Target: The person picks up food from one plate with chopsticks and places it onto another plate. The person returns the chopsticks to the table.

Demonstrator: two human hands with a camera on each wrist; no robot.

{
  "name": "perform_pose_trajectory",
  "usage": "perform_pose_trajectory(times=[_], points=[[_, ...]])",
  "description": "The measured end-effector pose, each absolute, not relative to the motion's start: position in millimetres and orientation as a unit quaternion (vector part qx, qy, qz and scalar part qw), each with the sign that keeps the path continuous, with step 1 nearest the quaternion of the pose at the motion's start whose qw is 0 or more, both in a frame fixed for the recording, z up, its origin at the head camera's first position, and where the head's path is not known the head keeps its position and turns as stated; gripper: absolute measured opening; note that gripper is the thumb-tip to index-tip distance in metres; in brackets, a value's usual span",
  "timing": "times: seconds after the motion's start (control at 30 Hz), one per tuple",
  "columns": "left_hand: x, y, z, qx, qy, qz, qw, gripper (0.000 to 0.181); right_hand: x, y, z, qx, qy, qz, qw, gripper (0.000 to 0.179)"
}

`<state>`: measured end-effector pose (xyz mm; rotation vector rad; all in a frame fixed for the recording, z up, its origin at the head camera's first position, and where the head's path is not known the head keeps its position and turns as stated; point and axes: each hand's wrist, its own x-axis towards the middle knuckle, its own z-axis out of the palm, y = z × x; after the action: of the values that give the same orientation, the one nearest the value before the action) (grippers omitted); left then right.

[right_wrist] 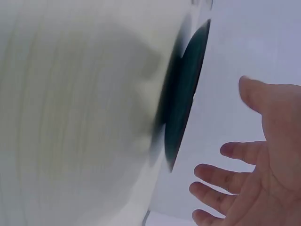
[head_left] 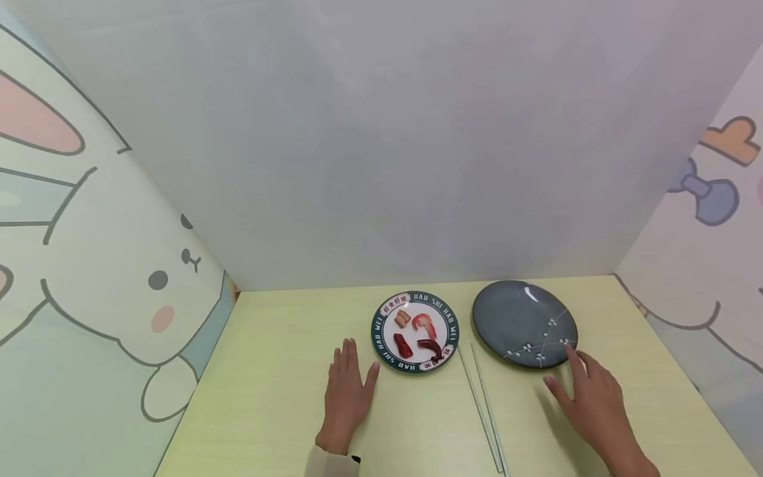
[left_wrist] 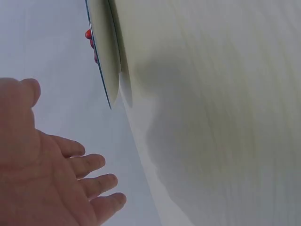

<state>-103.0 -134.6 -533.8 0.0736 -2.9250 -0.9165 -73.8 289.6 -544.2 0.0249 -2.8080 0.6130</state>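
My left hand (head_left: 347, 397) is held above the table with its fingers extended, left of a small round plate (head_left: 378, 339). That plate has a dark green lettered rim and bears several food pieces, among them a shrimp (head_left: 424, 324) and a dark red piece (head_left: 403, 346). My right hand (head_left: 596, 402) hovers at the near right edge of a dark grey plate (head_left: 512, 318) with white blossoms; contact cannot be made out. In the right wrist view its fingers (right_wrist: 221, 179) are spread and hold nothing. Two thin chopsticks (head_left: 485, 404) lie between the hands.
The pale yellow table (head_left: 268, 371) ends at a plain light wall (head_left: 381, 165) behind the plates. Side walls with cartoon drawings, such as a rabbit (head_left: 137, 265) on the left, border the table.
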Motion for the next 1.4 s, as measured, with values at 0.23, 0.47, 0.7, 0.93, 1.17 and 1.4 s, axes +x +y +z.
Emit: perform_pose_trajectory(times=[0.23, 0.47, 0.7, 0.93, 1.17, 1.4], points=[[-105.8, -129.9, -532.9, 0.034, -0.951, -0.302, 0.048, 0.075, -73.6, 268.1, -532.3, 0.031, -0.96, 0.221, 0.169, 0.065], [-109.6, -125.3, -534.1, 0.052, -0.947, -0.314, 0.045, 0.074, -72.1, 250.2, -526.3, 0.059, -0.956, 0.236, 0.164, 0.059], [-111.6, -118.4, -533.6, 0.068, -0.938, -0.337, 0.033, 0.074, -75.7, 234.8, -529.6, 0.128, -0.945, 0.226, 0.2, 0.057], [-110.7, -111.1, -531.5, 0.074, -0.932, -0.354, 0.03, 0.073, -81.1, 221.1, -536.9, 0.184, -0.94, 0.211, 0.194, 0.059], [-111.9, -105.9, -533.4, 0.081, -0.92, -0.383, 0.032, 0.072, -84.7, 211.9, -541.4, 0.205, -0.936, 0.207, 0.199, 0.062], [-113.5, -102.1, -534.8, 0.085, -0.898, -0.431, 0.033, 0.071, -84.4, 205.8, -542.2, 0.208, -0.937, 0.215, 0.18, 0.058]])
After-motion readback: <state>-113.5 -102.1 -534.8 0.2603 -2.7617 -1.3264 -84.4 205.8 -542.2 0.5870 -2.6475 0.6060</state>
